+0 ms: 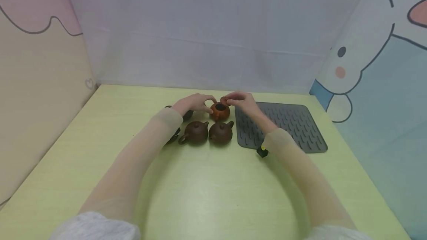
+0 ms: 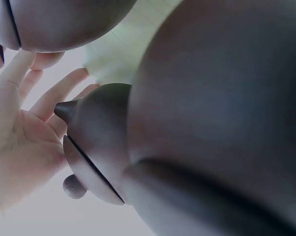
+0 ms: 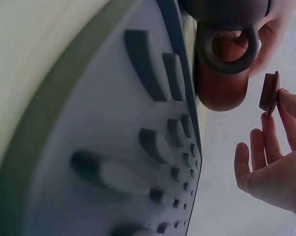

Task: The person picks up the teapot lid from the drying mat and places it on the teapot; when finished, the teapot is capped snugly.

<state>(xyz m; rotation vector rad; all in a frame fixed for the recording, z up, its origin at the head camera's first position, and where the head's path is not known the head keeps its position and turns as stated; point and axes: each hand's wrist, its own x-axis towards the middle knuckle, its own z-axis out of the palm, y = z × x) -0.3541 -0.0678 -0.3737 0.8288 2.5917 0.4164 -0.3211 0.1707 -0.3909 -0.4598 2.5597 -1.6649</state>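
Note:
My right hand [image 1: 246,103] pinches a small round reddish-brown lid [image 3: 271,92] between thumb and fingertips, tilted on edge; its other fingers are spread. The lid is just above the far rim of a reddish-brown teapot [image 1: 224,115], whose dark round opening shows. Thumb and forefinger of my left hand [image 1: 196,103] hold this teapot from its left side, while the other fingers of that hand reach out loosely. Nearer me, two dark brown teapots [image 1: 197,133] with lids on stand side by side. Under my left forearm, more dark teapots [image 1: 188,115] are partly hidden.
A grey ridged mat [image 1: 290,121] lies on the right of the pale table [image 1: 200,195], beneath my right forearm. A small black box [image 1: 262,152] sits at my right wrist. Behind the table hangs a white cloth [image 1: 207,32], with printed panels left and right.

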